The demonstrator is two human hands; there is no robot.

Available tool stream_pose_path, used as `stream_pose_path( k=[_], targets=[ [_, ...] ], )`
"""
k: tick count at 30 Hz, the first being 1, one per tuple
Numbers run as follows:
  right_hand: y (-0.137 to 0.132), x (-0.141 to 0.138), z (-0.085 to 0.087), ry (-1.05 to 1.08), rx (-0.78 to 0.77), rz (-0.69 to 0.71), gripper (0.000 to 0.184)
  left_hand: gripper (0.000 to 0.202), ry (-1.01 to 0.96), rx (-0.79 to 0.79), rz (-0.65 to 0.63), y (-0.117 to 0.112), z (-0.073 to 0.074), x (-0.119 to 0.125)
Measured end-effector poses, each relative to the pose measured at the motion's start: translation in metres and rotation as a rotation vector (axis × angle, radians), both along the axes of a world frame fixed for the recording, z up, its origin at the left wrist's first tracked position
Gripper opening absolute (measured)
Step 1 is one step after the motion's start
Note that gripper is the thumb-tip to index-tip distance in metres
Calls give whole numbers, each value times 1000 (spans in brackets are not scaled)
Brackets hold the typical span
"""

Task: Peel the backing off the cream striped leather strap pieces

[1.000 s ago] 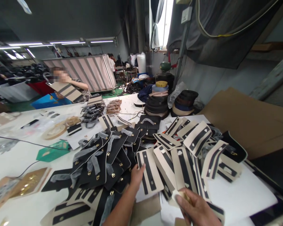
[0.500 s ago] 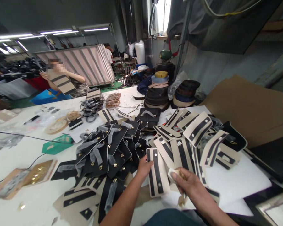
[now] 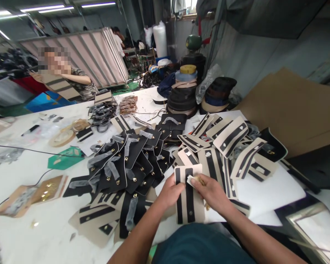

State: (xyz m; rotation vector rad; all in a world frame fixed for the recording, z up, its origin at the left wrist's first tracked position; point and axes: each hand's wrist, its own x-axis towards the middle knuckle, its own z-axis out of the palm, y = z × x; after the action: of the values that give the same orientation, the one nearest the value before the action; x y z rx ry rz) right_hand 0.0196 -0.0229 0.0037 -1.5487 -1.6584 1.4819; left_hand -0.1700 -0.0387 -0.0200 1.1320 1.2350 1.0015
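Beige with black stripes, the panel (image 3: 194,205) is up in front of a dark teal garment (image 3: 200,245). Left hand (image 3: 170,190) grips it by the left edge, thumb across the face. Right hand (image 3: 210,189) pinches a white scrap (image 3: 190,179) over the upper part of the stripe; whether those fingertips press on the panel, I cannot tell. Just beyond — a heap of beige pieces (image 3: 213,157), round-cornered, some curling. To its left, black flaps (image 3: 139,157) overlap, pale-edged, with gold clasps and handles wrapped in crinkled grey film. Farther left on the white table (image 3: 13,238), an open brown tray (image 3: 2,211): grey bits at one end, shiny gold ones at the other. Out past the heaps, dark strap coils (image 3: 181,99) stack up under a yellow roll (image 3: 188,69) — and across the table a co-worker (image 3: 84,88) holds a striped sheet (image 3: 63,88).
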Motion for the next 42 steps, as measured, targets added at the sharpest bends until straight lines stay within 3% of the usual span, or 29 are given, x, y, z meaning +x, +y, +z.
stream_pose_path(
  k=[5, 8, 12, 16, 20, 24, 25, 30, 34, 37, 39, 42],
  targets=[
    [3, 2, 3, -23, 35, -18, 45, 24, -4, -57, -38, -2, 16, 4],
    [2, 1, 3, -26, 41, -20, 43, 29, -29, -38, -21, 1, 21, 11],
    [1, 0, 1, -38, 67, -19, 43, 29, 20, -27, 103, 6, 20, 22],
    [2, 1, -2, -48, 144, 80, 37, 23, 114, -56, 202, 10, 9, 30],
    [-13, -8, 3, -66, 192, 174, 32, 22, 224, -45, 287, 15, -20, 26],
    [-38, -26, 18, 85, 216, 511, 22, 21, 321, -115, 439, 23, -61, -1],
    [-41, -28, 21, 109, 178, 535, 20, 22, 314, -124, 436, 24, -70, -11],
    [-28, -15, 16, 190, -153, 297, 20, 43, 234, -107, 412, 12, -103, -48],
    [-23, 2, 3, 170, -207, 248, 32, 74, 139, -202, 580, -23, -136, -54],
    [-28, 8, -6, 111, -196, 226, 39, 86, -1, -423, 710, -57, -160, -49],
    [-31, 10, -13, 99, -191, 218, 40, 86, -138, -547, 662, -76, -170, -43],
    [-32, 11, -25, 84, -198, 201, 42, 77, -253, -585, 506, -93, -174, -33]
  ],
)
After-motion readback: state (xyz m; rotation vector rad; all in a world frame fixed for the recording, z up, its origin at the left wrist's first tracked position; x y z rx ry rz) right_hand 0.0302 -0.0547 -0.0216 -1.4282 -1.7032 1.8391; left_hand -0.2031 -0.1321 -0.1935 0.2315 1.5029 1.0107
